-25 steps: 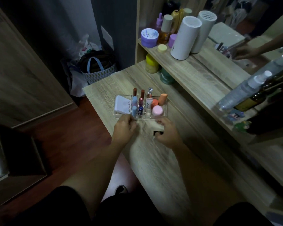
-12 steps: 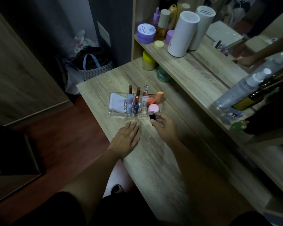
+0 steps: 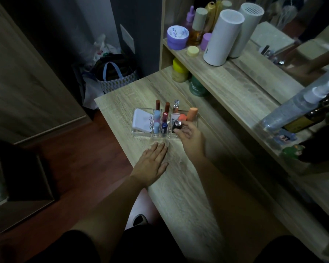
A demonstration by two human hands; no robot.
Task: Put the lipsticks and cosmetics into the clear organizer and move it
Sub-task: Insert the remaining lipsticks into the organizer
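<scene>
The clear organizer (image 3: 141, 134) sits on the wooden desk (image 3: 182, 186). It holds a white compact (image 3: 141, 120) at its left end, several upright lipsticks (image 3: 164, 115) in the middle and an orange tube (image 3: 191, 114) at its right end. My right hand (image 3: 191, 137) grips a small black lipstick (image 3: 177, 125) over the organizer's front right corner and hides what lies beneath it. My left hand (image 3: 153, 164) lies flat on the desk just in front of the organizer, fingers spread, holding nothing.
The shelf (image 3: 226, 76) behind carries a purple jar (image 3: 177, 37), bottles and two white cylinders (image 3: 223, 37). A yellow jar (image 3: 179, 70) and a green jar (image 3: 197, 86) stand under it. A spray bottle (image 3: 296, 108) lies at the right. A bag (image 3: 114, 74) sits on the floor past the desk's left edge.
My right hand picked the black lipstick up off the desk and carried it to the organizer's front right corner. My left hand let go of the organizer and flattened on the desk.
</scene>
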